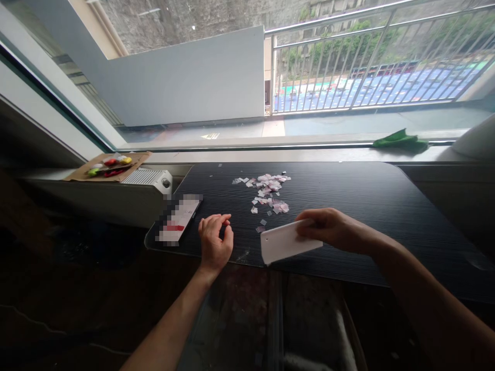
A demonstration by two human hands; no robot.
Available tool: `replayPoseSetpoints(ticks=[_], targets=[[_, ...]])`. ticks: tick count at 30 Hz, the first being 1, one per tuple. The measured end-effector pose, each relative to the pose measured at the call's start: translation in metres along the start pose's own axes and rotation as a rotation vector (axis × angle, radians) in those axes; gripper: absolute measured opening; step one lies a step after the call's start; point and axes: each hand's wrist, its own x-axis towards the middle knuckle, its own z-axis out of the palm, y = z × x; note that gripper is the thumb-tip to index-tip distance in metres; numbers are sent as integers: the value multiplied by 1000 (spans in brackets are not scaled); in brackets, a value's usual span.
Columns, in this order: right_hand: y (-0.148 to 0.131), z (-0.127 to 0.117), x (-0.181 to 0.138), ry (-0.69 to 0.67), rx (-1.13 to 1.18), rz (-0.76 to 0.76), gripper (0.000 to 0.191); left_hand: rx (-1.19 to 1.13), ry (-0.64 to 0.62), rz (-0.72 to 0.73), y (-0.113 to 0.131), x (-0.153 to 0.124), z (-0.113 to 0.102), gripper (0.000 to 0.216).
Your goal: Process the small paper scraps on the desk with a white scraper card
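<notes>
My right hand [332,228] grips a white flat card-like scraper [284,243] by its upper right corner, holding it tilted over the near edge of the black table [367,196]. My left hand [214,237] rests on the table to the left of it, fingers curled in a loose pinch with nothing visible in them. A scatter of several small pink and white paper scraps [268,190] lies on the table just beyond both hands, with a few stray bits near the card.
A blurred white and red box [178,219] lies at the table's left edge. A white heater [149,178] and a cardboard tray with coloured bits [110,166] sit further left. A green cloth [400,139] lies on the window sill. A railing stands outside.
</notes>
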Motion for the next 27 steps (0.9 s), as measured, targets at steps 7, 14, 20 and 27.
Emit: replayPoseSetpoints(ticks=[7,14,20,27], targets=[[22,-34,-31,126,33,159,41,2,-10,-7,0,0,0,22],[36,-33,-5,154,72,137,38,2,-1,-4,-1,1,-1,22],[50,-39,-10,112,118,169,41,4,-19,-22,0,2,-2,22],[55,-47,-16,124,137,208,40,4,-8,8,-2,2,-2,21]])
